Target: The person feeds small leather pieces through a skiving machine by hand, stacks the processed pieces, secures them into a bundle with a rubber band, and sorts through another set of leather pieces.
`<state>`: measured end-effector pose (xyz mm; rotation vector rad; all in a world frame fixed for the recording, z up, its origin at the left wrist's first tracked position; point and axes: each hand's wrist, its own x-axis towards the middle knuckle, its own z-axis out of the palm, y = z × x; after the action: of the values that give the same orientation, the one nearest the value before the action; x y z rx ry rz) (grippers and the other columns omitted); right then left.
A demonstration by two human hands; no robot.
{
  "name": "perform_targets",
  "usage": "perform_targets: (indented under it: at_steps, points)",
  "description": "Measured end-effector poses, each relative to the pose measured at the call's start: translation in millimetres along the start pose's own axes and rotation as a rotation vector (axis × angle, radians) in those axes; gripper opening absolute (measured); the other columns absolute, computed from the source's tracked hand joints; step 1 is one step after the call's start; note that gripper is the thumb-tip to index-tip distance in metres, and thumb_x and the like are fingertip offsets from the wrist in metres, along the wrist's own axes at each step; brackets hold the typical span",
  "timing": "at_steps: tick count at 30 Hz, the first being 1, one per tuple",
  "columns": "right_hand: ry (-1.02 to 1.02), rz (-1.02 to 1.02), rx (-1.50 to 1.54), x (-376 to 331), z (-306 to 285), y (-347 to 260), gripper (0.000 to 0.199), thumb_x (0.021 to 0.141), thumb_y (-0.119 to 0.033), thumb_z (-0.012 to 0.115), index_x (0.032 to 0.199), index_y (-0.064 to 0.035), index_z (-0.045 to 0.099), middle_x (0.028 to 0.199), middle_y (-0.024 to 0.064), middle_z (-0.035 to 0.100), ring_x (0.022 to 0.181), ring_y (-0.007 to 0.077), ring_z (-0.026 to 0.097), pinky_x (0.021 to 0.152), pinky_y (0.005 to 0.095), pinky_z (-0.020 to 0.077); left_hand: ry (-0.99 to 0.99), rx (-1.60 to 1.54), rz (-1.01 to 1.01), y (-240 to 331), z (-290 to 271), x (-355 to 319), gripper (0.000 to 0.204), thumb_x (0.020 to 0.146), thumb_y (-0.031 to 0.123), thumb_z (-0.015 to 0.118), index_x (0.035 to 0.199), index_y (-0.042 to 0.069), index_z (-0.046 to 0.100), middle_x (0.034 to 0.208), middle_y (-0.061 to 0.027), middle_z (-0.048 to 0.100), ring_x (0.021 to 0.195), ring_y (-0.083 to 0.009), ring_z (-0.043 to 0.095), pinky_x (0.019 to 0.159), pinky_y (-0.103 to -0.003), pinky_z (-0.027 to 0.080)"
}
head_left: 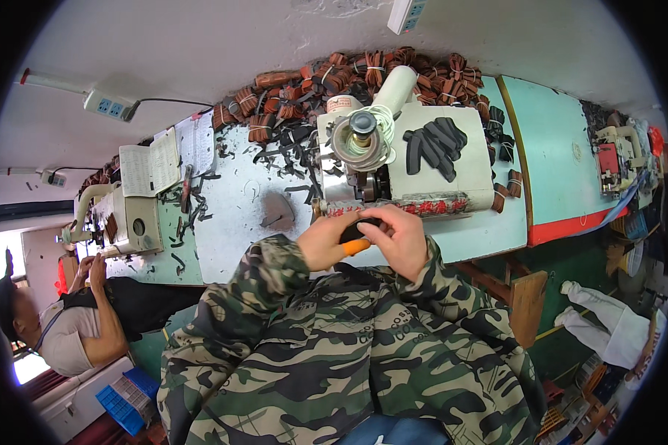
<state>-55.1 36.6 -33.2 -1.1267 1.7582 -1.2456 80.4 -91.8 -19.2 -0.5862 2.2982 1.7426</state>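
My two hands meet in front of the machine's cylindrical arm [416, 203]. My left hand [323, 241] is closed on a small black strip [358, 229], its far end hidden by fingers. My right hand [401, 239] pinches the same strip from the other side. A short orange piece [356, 246] shows at my left thumb; whether it is a finger cover or a handle I cannot tell. Just beyond stands a cream sewing machine [441, 189] with a thread spool [360, 144] on it. Several black strips [436, 144] lie piled on its flat top.
Tied brown bundles [334, 76] line the wall. Black scraps [286, 159] and a brownish-grey patch [277, 211] mark the white table [230, 222]. At left a person [74, 326] works at another machine [130, 222]. An open notebook [148, 165] lies nearby. A wooden stool [528, 304] stands right.
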Motion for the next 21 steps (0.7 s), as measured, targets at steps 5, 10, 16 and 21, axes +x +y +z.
perform_targets:
  at_steps: [5, 10, 16, 21]
  points:
    - [0.015, 0.359, 0.465, 8.2, -4.0, 4.3, 0.019, 0.086, -0.011, 0.063, 0.1, 0.0025, 0.062, 0.073, 0.0035, 0.063, 0.06, 0.0048, 0.055, 0.053, 0.0207, 0.045, 0.0, -1.007, -0.157, -13.4, 10.0, -3.7, 0.053, 0.099, 0.042, 0.028, 0.134, 0.003, 0.035, 0.095, -0.0168, 0.063, 0.046, -0.022, 0.061, 0.034, -0.023, 0.043]
    - [0.109, 0.324, 0.381, 18.4, 3.9, 9.6, 0.017, 0.086, -0.01, 0.064, 0.095, 0.0039, 0.061, 0.073, 0.0076, 0.064, 0.058, 0.0075, 0.059, 0.049, 0.0218, 0.0463, 0.241, -0.845, -0.094, -29.4, 23.0, 13.4, 0.046, 0.099, 0.04, 0.03, 0.121, 0.002, 0.045, 0.092, -0.0167, 0.063, 0.046, -0.0213, 0.062, 0.032, -0.022, 0.04]
    - [-0.063, 0.329, 0.248, 31.1, 0.7, 16.3, 0.023, 0.087, -0.017, 0.062, 0.08, 0.0053, 0.06, 0.064, 0.0093, 0.062, 0.052, 0.0115, 0.061, 0.045, 0.0252, 0.0462, -0.092, -0.887, -0.272, -16.4, -23.9, 7.7, 0.046, 0.098, 0.035, 0.033, 0.126, -0.001, 0.042, 0.089, -0.0167, 0.066, 0.046, -0.0211, 0.062, 0.032, -0.022, 0.041]
    - [-0.035, 0.212, 0.023, 39.1, -5.1, 22.2, 0.017, 0.083, -0.015, 0.062, 0.083, 0.0013, 0.064, 0.065, 0.0121, 0.064, 0.05, 0.0185, 0.062, 0.049, 0.0294, 0.0485, 0.001, -0.438, -0.422, -22.8, -52.6, 21.5, 0.036, 0.095, 0.022, 0.032, 0.117, -0.001, 0.049, 0.074, -0.0171, 0.066, 0.037, -0.0162, 0.055, 0.028, -0.023, 0.037]
